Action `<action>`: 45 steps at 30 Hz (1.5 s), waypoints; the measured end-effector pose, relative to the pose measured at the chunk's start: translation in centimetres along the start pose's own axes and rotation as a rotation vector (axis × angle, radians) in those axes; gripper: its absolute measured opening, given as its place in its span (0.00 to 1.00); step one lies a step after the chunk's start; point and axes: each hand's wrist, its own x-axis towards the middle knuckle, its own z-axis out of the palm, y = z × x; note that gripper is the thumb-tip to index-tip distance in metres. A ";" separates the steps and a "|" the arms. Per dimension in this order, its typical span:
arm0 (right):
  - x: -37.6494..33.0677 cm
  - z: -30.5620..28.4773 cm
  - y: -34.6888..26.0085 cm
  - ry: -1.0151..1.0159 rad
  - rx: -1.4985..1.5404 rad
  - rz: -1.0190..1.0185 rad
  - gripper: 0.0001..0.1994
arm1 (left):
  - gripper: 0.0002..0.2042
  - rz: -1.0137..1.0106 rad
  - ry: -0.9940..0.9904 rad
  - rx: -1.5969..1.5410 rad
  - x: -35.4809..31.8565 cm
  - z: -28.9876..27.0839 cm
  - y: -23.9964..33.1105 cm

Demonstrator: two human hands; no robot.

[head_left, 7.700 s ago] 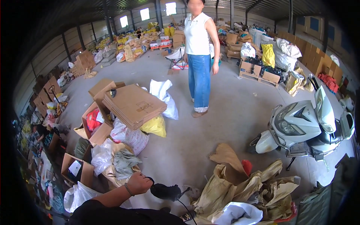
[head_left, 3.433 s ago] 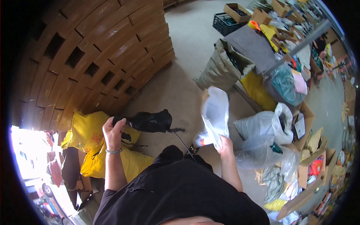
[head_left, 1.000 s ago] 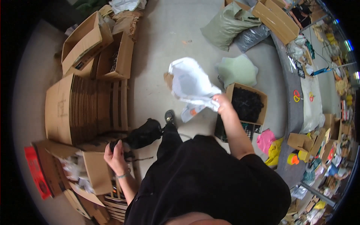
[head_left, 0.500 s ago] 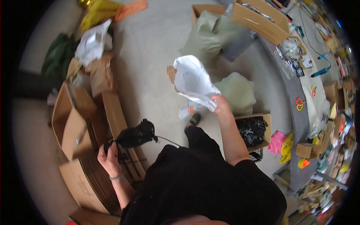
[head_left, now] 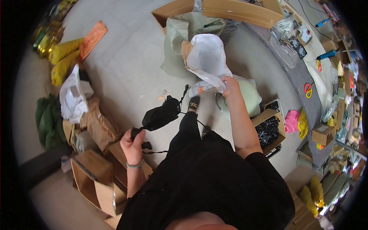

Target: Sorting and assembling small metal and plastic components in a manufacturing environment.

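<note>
Your left hand (head_left: pixel 132 143) is clenched around one end of a black garment (head_left: pixel 161 115), which stretches up and away from your fist with thin straps dangling below it. Your right hand (head_left: pixel 229 85), out ahead, pinches the lower edge of a white plastic bag (head_left: pixel 207 59), its mouth gaping above your fingers. Just right of that hand sits a pale green cushion (head_left: pixel 251 96), and below it a cardboard box (head_left: pixel 268 130) of dark small parts. Left of your left hand lie brown cardboard boxes (head_left: pixel 96 172). Beyond the bag rests a green sack (head_left: pixel 184 34).
</note>
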 end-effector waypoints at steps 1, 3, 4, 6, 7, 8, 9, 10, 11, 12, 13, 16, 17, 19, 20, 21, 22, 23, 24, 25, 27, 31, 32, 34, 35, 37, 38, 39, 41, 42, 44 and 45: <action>2.8 0.4 0.0 -0.021 0.022 -0.082 0.13 | 0.07 -0.002 -0.083 -0.014 2.2 0.9 0.5; 6.1 2.1 -1.5 0.048 0.019 -0.118 0.13 | 0.07 -0.015 -0.180 -0.033 6.3 2.6 1.3; 7.5 2.9 -2.2 0.095 0.010 -0.143 0.12 | 0.07 -0.006 -0.248 0.023 8.1 3.4 1.6; 9.4 3.5 -4.1 0.131 0.025 -0.109 0.12 | 0.08 0.021 -0.342 0.100 11.2 4.7 1.6; 10.1 3.7 -4.9 0.148 0.042 -0.075 0.12 | 0.08 -0.007 -0.381 0.101 12.7 5.0 1.7; 11.9 3.5 -5.1 0.165 0.047 -0.068 0.12 | 0.08 -0.034 -0.420 0.104 14.1 5.3 1.9; 14.2 2.2 -5.6 0.179 0.043 -0.085 0.12 | 0.08 -0.037 -0.455 0.105 15.6 6.2 2.2; 15.0 2.0 -5.7 0.184 0.030 -0.088 0.13 | 0.08 -0.057 -0.470 0.109 16.7 6.6 2.3; 15.8 1.6 -5.7 0.207 0.041 -0.082 0.13 | 0.08 -0.076 -0.486 0.114 17.7 7.1 2.4; 16.0 2.6 -6.0 0.231 0.001 -0.099 0.12 | 0.08 -0.084 -0.503 0.123 18.8 7.6 2.4; 16.3 3.0 -6.2 0.263 -0.035 -0.121 0.11 | 0.08 -0.092 -0.521 0.150 19.8 8.2 2.3; 18.4 2.7 -4.8 0.338 -0.027 -0.071 0.10 | 0.09 -0.099 -0.572 0.223 22.1 9.5 1.0; 19.1 2.5 -3.7 0.309 0.038 -0.055 0.10 | 0.10 -0.096 -0.569 0.257 22.7 9.6 0.6; 20.7 1.3 -1.2 0.356 0.098 -0.100 0.08 | 0.10 -0.076 -0.621 0.311 23.8 10.8 0.3; 21.3 0.6 0.2 0.424 0.092 -0.144 0.07 | 0.10 -0.056 -0.624 0.359 24.2 11.6 0.3; 22.1 -0.9 1.1 0.368 -0.036 -0.119 0.08 | 0.10 -0.062 -0.653 0.338 24.2 12.9 0.5; 22.7 -2.8 1.8 0.314 -0.160 -0.092 0.10 | 0.10 -0.056 -0.701 0.343 24.4 14.2 0.1; 22.0 -2.1 2.0 0.330 -0.136 -0.078 0.10 | 0.10 -0.012 -0.700 0.383 24.5 14.3 -0.5; 19.7 -0.5 1.1 0.159 -0.044 0.028 0.13 | 0.10 0.028 -0.701 0.420 24.6 14.1 -1.1; 17.7 -0.5 0.3 -0.005 0.056 0.112 0.17 | 0.10 0.029 -0.739 0.432 24.5 14.6 -0.7; 15.9 -5.7 1.1 0.074 0.073 0.099 0.21 | 0.10 -0.017 -0.772 0.456 23.9 16.6 0.0; 12.6 -20.1 8.0 0.793 -0.370 -0.016 0.33 | 0.11 -0.003 -0.926 0.589 22.5 19.1 -0.8; 11.0 -22.8 9.3 0.989 -0.688 0.143 0.30 | 0.11 0.005 -0.930 0.604 21.9 19.9 -0.4; 8.0 -25.9 9.5 1.122 -0.708 0.520 0.29 | 0.11 -0.053 -0.990 0.682 20.2 20.8 -0.6; 7.6 -27.2 10.0 1.235 -0.713 0.624 0.31 | 0.11 -0.009 -1.008 0.706 20.0 20.6 -1.9; 6.9 -29.7 12.9 1.339 -1.184 0.260 0.28 | 0.11 -0.004 -0.995 0.758 18.9 21.3 -2.7; 7.5 -31.2 14.2 1.342 -1.463 -0.027 0.27 | 0.11 -0.003 -0.992 0.793 18.3 22.0 -3.2; 9.2 -31.8 13.9 1.124 -1.320 0.022 0.26 | 0.11 0.002 -0.972 0.800 17.5 23.2 -3.7; 11.8 -31.6 13.6 0.771 -0.929 0.040 0.29 | 0.10 -0.080 -0.888 0.751 15.5 24.9 -3.8; 14.0 -32.3 14.5 0.794 -0.745 0.130 0.34 | 0.10 -0.075 -0.875 0.756 14.5 25.7 -4.2; 18.2 -32.8 15.9 0.997 -0.563 0.222 0.42 | 0.10 -0.072 -0.842 0.792 13.4 27.1 -5.1; 18.5 -31.2 14.4 0.930 -0.813 0.142 0.45 | 0.10 -0.099 -0.805 0.796 12.6 27.4 -5.4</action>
